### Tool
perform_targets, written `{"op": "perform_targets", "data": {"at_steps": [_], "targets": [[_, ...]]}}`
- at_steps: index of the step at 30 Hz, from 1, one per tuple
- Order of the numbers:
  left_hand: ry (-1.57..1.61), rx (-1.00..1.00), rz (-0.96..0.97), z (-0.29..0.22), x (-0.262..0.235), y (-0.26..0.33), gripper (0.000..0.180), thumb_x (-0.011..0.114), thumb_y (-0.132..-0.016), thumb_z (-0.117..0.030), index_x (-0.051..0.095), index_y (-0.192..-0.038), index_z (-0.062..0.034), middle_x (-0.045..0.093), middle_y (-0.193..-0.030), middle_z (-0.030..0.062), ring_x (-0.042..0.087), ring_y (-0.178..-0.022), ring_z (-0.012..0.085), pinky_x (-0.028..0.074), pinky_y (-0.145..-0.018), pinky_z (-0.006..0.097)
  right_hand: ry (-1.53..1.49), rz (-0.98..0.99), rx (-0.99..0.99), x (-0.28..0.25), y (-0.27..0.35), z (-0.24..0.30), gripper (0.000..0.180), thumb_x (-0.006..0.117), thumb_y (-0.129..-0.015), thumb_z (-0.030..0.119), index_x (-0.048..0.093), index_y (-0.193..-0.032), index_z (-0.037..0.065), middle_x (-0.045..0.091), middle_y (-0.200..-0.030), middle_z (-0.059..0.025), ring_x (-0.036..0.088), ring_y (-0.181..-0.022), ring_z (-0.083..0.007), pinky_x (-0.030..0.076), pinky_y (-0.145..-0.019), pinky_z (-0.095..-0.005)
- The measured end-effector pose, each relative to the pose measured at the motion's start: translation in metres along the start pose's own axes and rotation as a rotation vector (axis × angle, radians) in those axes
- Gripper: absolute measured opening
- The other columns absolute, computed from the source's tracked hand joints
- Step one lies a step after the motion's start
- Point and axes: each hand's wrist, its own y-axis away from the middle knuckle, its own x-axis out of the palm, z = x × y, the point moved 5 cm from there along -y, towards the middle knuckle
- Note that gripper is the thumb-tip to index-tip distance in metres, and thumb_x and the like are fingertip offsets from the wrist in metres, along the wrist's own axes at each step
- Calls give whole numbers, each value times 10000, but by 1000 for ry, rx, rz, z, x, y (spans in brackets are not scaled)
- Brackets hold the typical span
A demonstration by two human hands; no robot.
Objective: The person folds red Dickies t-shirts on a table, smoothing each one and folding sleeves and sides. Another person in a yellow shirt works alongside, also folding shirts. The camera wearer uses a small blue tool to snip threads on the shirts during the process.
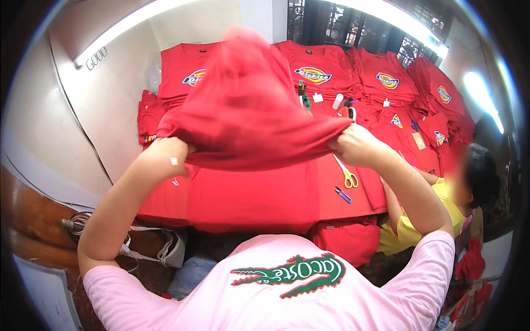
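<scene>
Left hand [167, 155]: closed on one near corner of a soft red cloth garment [237, 118]. Garment: stretched between both hands, raised above a table spread with smooth red fabric [251, 193], far part blurred. Beyond it, ahead of both hands: red folded shirts with oval chest emblems [314, 66]. Small blue-handled thread snips [343, 195] and yellow-handled metal scissors [350, 177]: just nearer than the right hand [356, 144], which grasps the garment's opposite corner. Rightward of that hand: a person in a yellow shirt [441, 207].

Garment wkshp, by looks: red tops [323, 63] in stacks, scissors [350, 180], thread snips [343, 195], tube lts [127, 27] o'head.
</scene>
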Motion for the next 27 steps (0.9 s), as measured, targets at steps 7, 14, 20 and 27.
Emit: {"op": "perform_targets", "data": {"at_steps": [7,14,20,27], "targets": [[501,-53,-324,39,-78,52,440,867,-784,-204,705,-1109,44,756,-971,178,730,-871,255,568,-800,380,121,-317,315,-133,3,-46,327,764,-838,336,710,-929,27,699,-841,-216,700,-818,-385,552,-752,-485],[1109,78,-329,62,-104,103,265,776,-955,-219,756,-1110,-5,745,-942,-26,657,-883,59,526,-830,256,-469,-435,250,-196,28,-45,285,786,-865,74,686,-1127,24,683,-1030,-39,661,-919,-124,540,-854,-307],[1340,195,-704,160,-80,118,373,667,-1043,-282,662,-1316,-28,691,-1047,-23,587,-899,72,463,-827,273,-597,-161,340,-243,63,-41,340,814,-843,52,683,-1156,19,684,-1045,-9,636,-960,-57,523,-868,-267],[1658,553,-965,258,-67,221,542,537,-1083,-376,557,-1447,26,601,-1455,207,597,-1324,363,443,-1162,508,-595,-381,276,-257,162,-90,552,858,-775,133,667,-1284,40,735,-1162,-67,702,-1020,-168,582,-886,-343]]}}
